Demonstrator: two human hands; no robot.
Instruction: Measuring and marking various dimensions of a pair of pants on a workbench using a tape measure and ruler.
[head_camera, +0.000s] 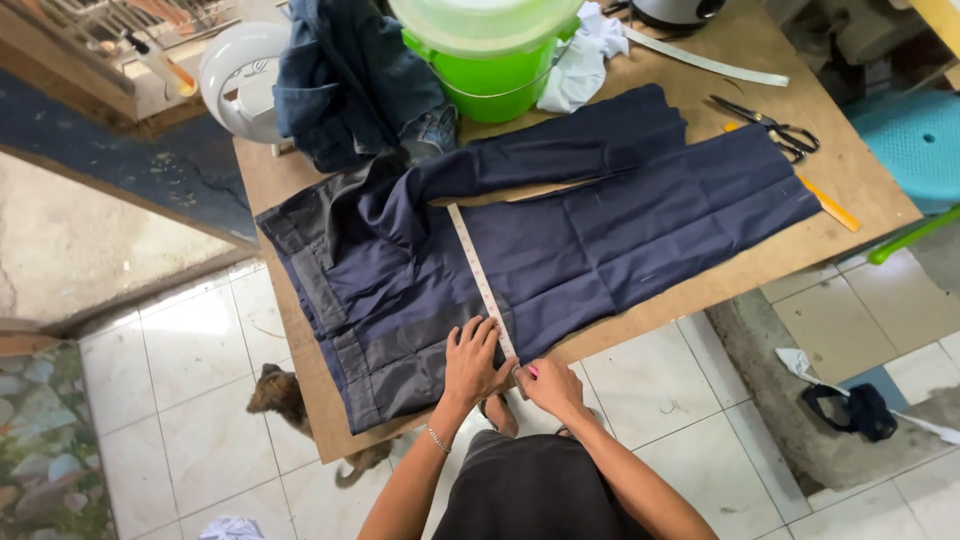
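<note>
I see navy trousers (560, 240) laid flat across the wooden table (860, 170). My left hand (472, 362) rests on the cloth, fingers slightly spread, beside the measuring tape (480, 280) running across the trousers. My right hand (545, 385) pinches the tape's near end at the table edge. Scissors (770, 128) lie well apart.

Trousers (560, 240): dark navy, grey lining band at waist. Measuring tape (480, 280): white, fine dark marks. Worktop (860, 170): plain brown board. Bucket (495, 75): bright green, pale translucent lid. Ruler (825, 200): yellow. Scissors (770, 125): black. Stool (915, 140): turquoise. Floor (190, 370): white tiles, dark joints. Cat (285, 400): brown-black mottled.
</note>
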